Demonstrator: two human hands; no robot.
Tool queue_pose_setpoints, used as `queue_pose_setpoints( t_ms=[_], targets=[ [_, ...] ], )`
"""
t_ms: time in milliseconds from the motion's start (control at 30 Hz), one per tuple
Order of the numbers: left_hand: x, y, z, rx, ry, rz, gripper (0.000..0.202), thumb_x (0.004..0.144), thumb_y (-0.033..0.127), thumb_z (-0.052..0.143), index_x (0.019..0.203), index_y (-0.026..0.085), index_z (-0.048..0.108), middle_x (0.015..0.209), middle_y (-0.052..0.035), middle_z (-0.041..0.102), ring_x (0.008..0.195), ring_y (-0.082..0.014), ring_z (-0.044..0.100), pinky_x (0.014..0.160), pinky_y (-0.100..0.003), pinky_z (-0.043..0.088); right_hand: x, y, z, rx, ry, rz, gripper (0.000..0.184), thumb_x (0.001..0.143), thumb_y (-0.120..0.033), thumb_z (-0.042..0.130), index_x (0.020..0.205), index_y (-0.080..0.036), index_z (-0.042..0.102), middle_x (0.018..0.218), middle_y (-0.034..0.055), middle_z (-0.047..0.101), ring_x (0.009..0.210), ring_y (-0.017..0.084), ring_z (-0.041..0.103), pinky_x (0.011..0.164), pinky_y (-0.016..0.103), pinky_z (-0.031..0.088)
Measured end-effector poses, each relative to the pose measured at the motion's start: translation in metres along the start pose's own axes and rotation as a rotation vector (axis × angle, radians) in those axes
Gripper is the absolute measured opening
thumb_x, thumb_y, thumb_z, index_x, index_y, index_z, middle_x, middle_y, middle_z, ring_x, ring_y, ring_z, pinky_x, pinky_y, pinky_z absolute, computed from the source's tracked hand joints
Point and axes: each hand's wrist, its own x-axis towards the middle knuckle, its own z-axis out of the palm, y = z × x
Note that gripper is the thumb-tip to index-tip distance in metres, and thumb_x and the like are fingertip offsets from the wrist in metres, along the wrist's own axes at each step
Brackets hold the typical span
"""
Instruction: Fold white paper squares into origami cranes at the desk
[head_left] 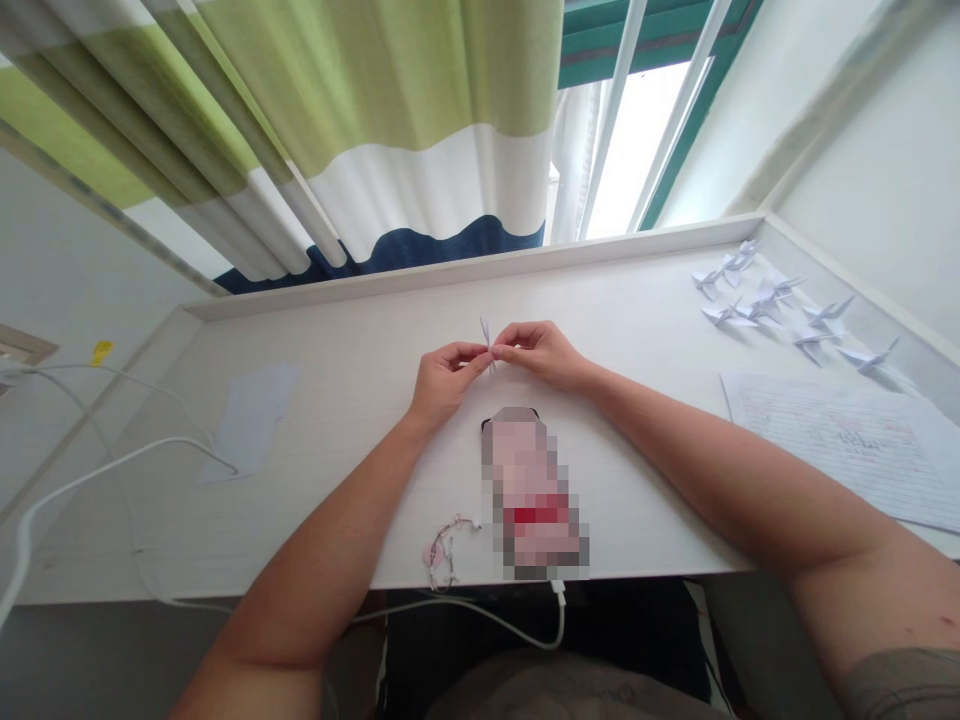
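Note:
Both my hands meet above the middle of the white desk (337, 480). Between them is a small folded piece of pale paper (487, 335), a narrow point of it sticking up. My left hand (444, 378) pinches it from the left with thumb and forefinger. My right hand (541, 352) pinches it from the right, fingers curled. Just in front of my hands a phone (534, 495) lies flat on the desk, with a white cable plugged in at its near end.
Several folded paper cranes (765, 305) sit at the far right corner. A lined written sheet (847, 440) lies at the right. Pale paper squares (251, 415) lie at the left. A small bead charm (442, 550) rests by the front edge. White cables (90, 470) trail left.

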Motion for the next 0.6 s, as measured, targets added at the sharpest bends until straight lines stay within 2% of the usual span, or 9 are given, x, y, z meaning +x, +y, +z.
queue_pose_setpoints(
  t_ms=[267,433,600],
  targets=[
    [-0.0013,-0.0013,-0.0002,0.016,-0.042,-0.003,0.034,0.072,0.046,0.093,0.085,0.018,0.079,0.082,-0.0047,0.078,0.076,-0.0164,0.069,0.075,-0.031,0.055,0.0002,-0.0018,0.0003,0.028,0.003,0.044,0.036,0.081,-0.053,0.082,0.085,-0.018,0.077,0.085,0.0055,0.077,0.078,0.017,0.065,0.075,0.034,0.051],
    [-0.0015,-0.0027,-0.0009,0.028,-0.028,-0.017,0.033,0.073,0.044,0.093,0.079,0.018,0.074,0.077,-0.0028,0.075,0.071,-0.0149,0.067,0.069,-0.028,0.052,-0.0004,-0.0034,0.0010,0.051,-0.015,0.081,0.032,0.081,-0.049,0.083,0.082,-0.018,0.077,0.083,0.0060,0.079,0.076,0.017,0.068,0.076,0.035,0.054],
    [-0.0015,0.0032,-0.0004,0.004,-0.038,-0.040,0.028,0.079,0.044,0.086,0.080,0.017,0.077,0.077,-0.0039,0.075,0.073,-0.0154,0.067,0.076,-0.031,0.054,0.0003,-0.0022,-0.0003,0.074,-0.031,0.087,0.032,0.080,-0.049,0.084,0.083,-0.018,0.078,0.085,0.0062,0.079,0.080,0.018,0.070,0.079,0.036,0.055]
  ],
)
